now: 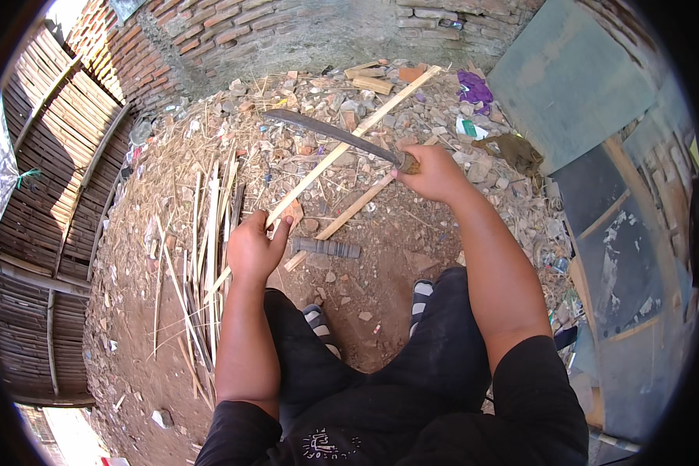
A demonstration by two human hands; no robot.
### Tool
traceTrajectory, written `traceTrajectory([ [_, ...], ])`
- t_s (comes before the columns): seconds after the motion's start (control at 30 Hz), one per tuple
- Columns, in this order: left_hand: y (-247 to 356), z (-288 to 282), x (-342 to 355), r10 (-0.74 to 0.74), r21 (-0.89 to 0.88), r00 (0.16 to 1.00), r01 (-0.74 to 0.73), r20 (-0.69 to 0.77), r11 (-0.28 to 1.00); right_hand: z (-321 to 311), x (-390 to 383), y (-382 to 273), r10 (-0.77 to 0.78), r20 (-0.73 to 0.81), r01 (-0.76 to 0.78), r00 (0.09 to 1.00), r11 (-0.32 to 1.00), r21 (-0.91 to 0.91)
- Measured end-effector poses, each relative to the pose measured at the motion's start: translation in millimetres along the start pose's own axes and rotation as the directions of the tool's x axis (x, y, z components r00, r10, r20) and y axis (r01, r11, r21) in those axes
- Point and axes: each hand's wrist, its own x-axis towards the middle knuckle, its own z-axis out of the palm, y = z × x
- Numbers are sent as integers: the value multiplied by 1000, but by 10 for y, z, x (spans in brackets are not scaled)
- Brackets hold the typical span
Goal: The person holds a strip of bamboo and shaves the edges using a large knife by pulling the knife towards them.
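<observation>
My left hand [256,247] is closed around a long, pale bamboo strip [311,185], which slants from beside my left forearm up toward the rubble at the far side. In my right hand [433,172] is the handle of a machete. Its dark, slightly curved machete blade [311,123] points left and crosses the strip beyond my left hand; whether it touches the strip I cannot tell. On the ground between my hands and feet lie a pale wooden stick [353,208] and a short, dark, ridged cylindrical piece [328,248].
Several split strips [210,225] lie in a loose pile at the left. Rubble and a purple cloth or bag [474,88] lie before a brick wall [287,39]. A bamboo-slat panel [50,186] stands left; grey boards [575,78] lean at the right.
</observation>
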Motion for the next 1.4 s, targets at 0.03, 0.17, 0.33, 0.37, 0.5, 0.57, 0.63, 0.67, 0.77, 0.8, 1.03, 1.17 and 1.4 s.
traceTrajectory([
  [0.03, -4, -2, -1, -10, 2, 1000, 10, 7, 1000, 4, 6, -1, -5, 10, 5, 1000, 1000, -1],
  [0.17, 11, 15, -12, 0, 11, 1000, 0, 8, 1000, 105, 7, -63, -58, 63, 59, 996, 998, -15],
  [0.33, 101, 3, -34, -15, -11, 998, 15, 56, 1000, 283, -48, -341, -196, 201, 228, 960, 962, -151],
  [0.37, 63, 36, -37, 20, -16, 999, -20, 37, 1000, 305, -63, -353, -208, 201, 242, 957, 957, -161],
  [0.5, 22, 41, -24, 27, -26, 999, -26, 44, 999, 239, -38, -327, -165, 207, 191, 964, 974, -117],
  [0.57, 29, 7, -26, -5, -27, 998, 7, 70, 1000, 150, -13, -180, -117, 155, 129, 981, 989, -73],
  [0.63, -4, 5, -3, -7, -29, 998, 9, 69, 1000, 67, 6, -32, -94, 36, 96, 995, 994, -47],
  [0.67, 0, 9, -4, 11, -44, 998, -8, 61, 999, 47, 6, 27, -80, 10, 81, 997, 995, -59],
  [0.77, -21, 30, -19, 34, -65, 998, -30, 61, 997, 23, -13, -4, -65, -20, 64, 998, 996, -66],
  [0.8, -30, 35, -15, 26, -64, 997, -22, 76, 998, 60, -14, -38, -74, -3, 74, 997, 996, -59],
  [1.03, 8, 44, -51, 14, -130, 987, 7, 162, 991, 290, -60, -408, -204, 235, 257, 950, 940, -226],
  [1.17, 37, -31, -62, 16, -150, 978, 15, 207, 989, 213, -8, -305, -115, 209, 156, 971, 970, -188],
  [1.4, 26, -32, -36, -10, -164, 964, 56, 267, 985, 21, -11, -32, 5, -9, -6, 1000, 993, -115],
])
